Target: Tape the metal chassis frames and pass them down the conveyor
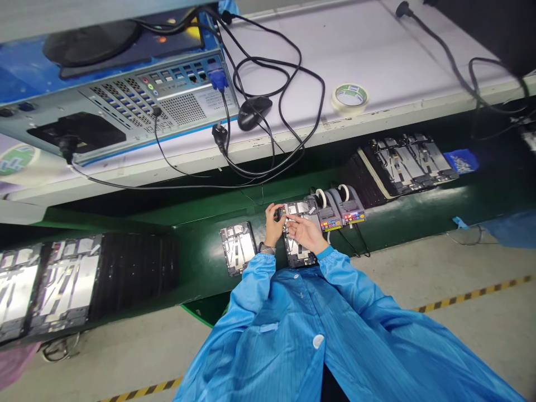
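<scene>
An opened tablet-like device (301,258), with silver plates and dark cables showing, lies on the green bench right in front of me. My left hand (274,224) is at its upper left corner, thumb and fingers curled together in a pinch. Just beside it, my right hand (307,233) hovers over the device, palm partly up, with thumb and forefinger closed near the left fingertips. Whatever is between the fingertips is too small to make out. A second opened device (238,248) lies flat to the left of my left hand.
Two grey tape dispensers (341,209) with lit displays stand right of the device. Stacked devices fill a dark rack (134,268) at left and another stack (412,162) at right. Above, a shelf (293,145) bears a computer (167,100), a mouse (253,113), cables and a tape roll (350,97).
</scene>
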Available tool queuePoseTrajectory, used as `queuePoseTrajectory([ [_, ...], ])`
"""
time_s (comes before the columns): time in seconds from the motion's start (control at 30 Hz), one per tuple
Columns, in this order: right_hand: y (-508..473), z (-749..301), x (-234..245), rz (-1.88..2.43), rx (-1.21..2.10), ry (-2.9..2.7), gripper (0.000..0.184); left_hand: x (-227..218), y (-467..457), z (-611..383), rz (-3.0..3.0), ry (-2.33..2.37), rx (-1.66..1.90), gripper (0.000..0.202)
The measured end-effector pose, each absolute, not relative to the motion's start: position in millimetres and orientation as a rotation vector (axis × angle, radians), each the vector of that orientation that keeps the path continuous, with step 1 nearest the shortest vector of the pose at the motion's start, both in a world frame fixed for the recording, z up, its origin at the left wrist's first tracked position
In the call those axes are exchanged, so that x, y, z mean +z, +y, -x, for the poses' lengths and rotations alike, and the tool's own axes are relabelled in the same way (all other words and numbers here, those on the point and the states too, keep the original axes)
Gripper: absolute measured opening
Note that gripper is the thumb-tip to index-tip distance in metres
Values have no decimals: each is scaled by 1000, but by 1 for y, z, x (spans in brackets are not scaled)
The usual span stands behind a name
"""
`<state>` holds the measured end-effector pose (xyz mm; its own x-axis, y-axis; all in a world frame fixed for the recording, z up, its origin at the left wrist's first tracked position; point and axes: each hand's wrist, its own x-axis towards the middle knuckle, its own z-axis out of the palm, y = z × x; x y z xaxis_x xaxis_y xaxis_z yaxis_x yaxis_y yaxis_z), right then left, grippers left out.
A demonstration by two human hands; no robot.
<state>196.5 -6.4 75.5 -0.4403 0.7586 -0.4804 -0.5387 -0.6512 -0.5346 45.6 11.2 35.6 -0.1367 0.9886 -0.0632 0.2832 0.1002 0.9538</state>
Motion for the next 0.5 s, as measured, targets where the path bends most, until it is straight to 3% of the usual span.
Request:
queuePoseTrajectory([
  [0.5, -3, -197, 73, 833, 2179, -232, 29, 28, 12, -43, -1321, 1519, 1094, 22],
])
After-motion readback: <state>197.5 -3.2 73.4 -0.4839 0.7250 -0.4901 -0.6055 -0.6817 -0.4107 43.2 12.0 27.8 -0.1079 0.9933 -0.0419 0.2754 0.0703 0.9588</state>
